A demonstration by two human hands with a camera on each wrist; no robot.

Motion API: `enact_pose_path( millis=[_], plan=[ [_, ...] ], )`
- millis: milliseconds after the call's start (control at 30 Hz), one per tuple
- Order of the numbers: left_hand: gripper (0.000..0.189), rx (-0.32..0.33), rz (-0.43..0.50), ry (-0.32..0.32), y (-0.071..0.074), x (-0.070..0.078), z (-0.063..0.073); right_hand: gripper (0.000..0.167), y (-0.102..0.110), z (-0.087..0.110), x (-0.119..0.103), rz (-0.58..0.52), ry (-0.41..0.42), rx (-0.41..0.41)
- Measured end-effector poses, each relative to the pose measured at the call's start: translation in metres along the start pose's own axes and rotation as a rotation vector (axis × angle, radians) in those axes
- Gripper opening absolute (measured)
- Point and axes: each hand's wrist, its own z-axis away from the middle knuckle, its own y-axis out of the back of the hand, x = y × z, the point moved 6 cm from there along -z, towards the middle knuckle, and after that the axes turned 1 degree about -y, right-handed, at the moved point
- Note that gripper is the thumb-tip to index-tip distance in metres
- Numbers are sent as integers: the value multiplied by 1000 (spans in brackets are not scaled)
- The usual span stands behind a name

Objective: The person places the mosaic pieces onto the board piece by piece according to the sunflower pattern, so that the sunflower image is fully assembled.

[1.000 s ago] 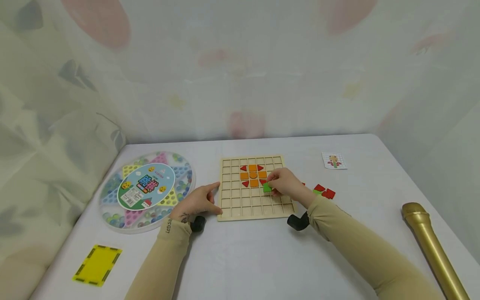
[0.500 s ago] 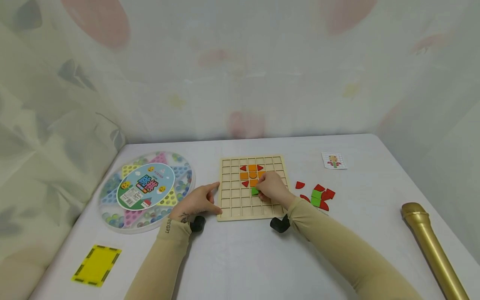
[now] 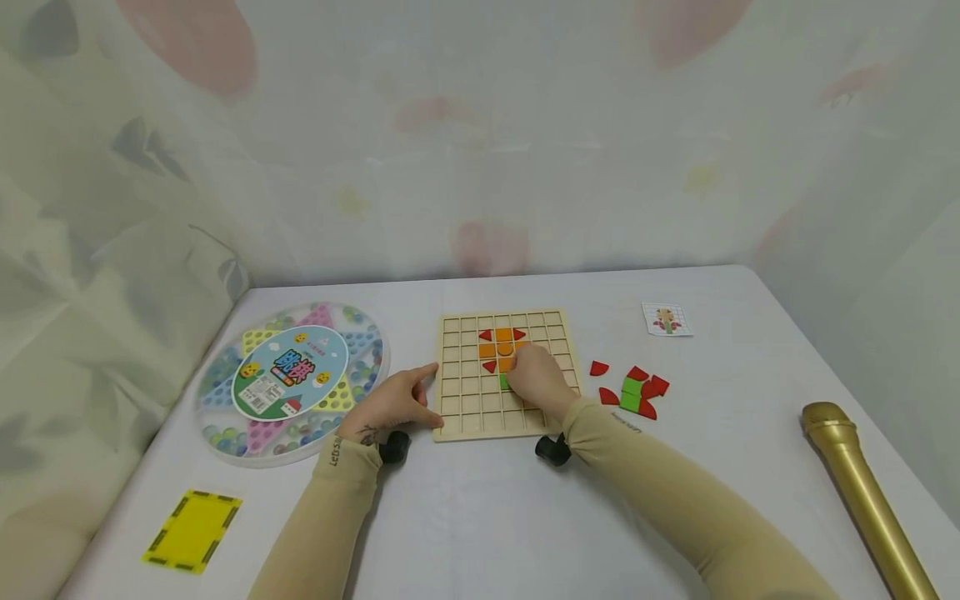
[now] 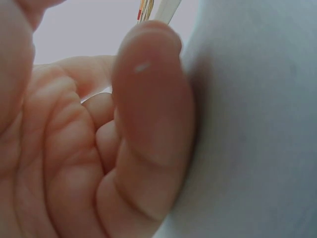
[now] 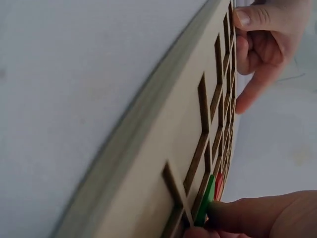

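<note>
A wooden grid board (image 3: 468, 412) lies in front of me, with orange tiles (image 3: 504, 335) set as a cross around an orange disc and red triangles (image 3: 486, 336) at its corners. My right hand (image 3: 540, 382) pinches a green square tile (image 5: 206, 198) at a cell just below the cross. In the right wrist view the thumb lies against the tile, which stands partly proud of the grid. My left hand (image 3: 392, 402) touches the board's left edge with spread thumb and index finger; the other fingers curl under. The right hand hides some cells on the right.
Loose red and green tiles (image 3: 632, 394) lie right of the board, below a small picture card (image 3: 667, 320). A round Chinese checkers set (image 3: 217, 417) sits left. A yellow card (image 3: 193, 531) lies front left, a gold microphone (image 3: 862, 475) far right.
My right hand has moved left and slightly down with the green tile, to the cell under the cross, uncovering the loose tiles. The left hand has stayed at the board's edge.
</note>
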Motion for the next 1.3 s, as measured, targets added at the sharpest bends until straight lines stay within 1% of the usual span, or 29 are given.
enact_pose_path(
  millis=[100, 167, 200, 233, 300, 367, 433, 500, 567, 667, 800, 867, 967, 1067, 1200, 1300],
  plan=[
    [101, 3, 0, 8, 0, 0, 0, 26, 3, 4, -4, 98, 31, 14],
    [101, 2, 6, 8, 0, 2, 1, 15, 11, 8, -6, 155, 56, 41],
    [101, 1, 11, 9, 0, 2, 1, 11, 17, 11, -7, 190, 75, 69],
    [101, 0, 14, 7, 0, 3, 1, 14, 24, 14, -7, 220, 100, 96],
    [101, 3, 18, 5, 0, 3, 1, 32, 41, 21, -7, 270, 162, 150],
    [101, 6, 23, 4, 0, 4, 0, 48, 60, 28, -1, 322, 209, 207],
    [101, 9, 25, 3, 1, 4, 0, 57, 77, 35, 11, 360, 231, 246],
    [101, 9, 27, 3, 1, 4, 0, 63, 91, 41, 28, 388, 211, 261],
    [101, 8, 29, 3, 1, 4, 0, 66, 101, 48, 49, 398, 166, 253],
    [101, 8, 31, 7, 1, 4, 0, 69, 107, 59, 79, 426, 83, 199],
    [102, 6, 25, 7, 2, 2, 1, 66, 104, 69, 108, 455, 8, 109],
    [102, 3, 21, 2, 2, 2, 2, 59, 100, 72, 117, 461, -16, 78],
    [103, 0, 24, -4, 3, 2, 3, 45, 94, 73, 125, 455, -45, 52],
    [103, -1, 25, -3, 2, 2, 3, 35, 91, 72, 128, 438, -58, 46],
    [103, -4, 19, -6, 2, 1, 3, 31, 90, 71, 128, 422, -69, 25],
    [102, -5, 13, -9, 1, 1, 3, 29, 90, 70, 128, 424, -94, -1]
  ],
)
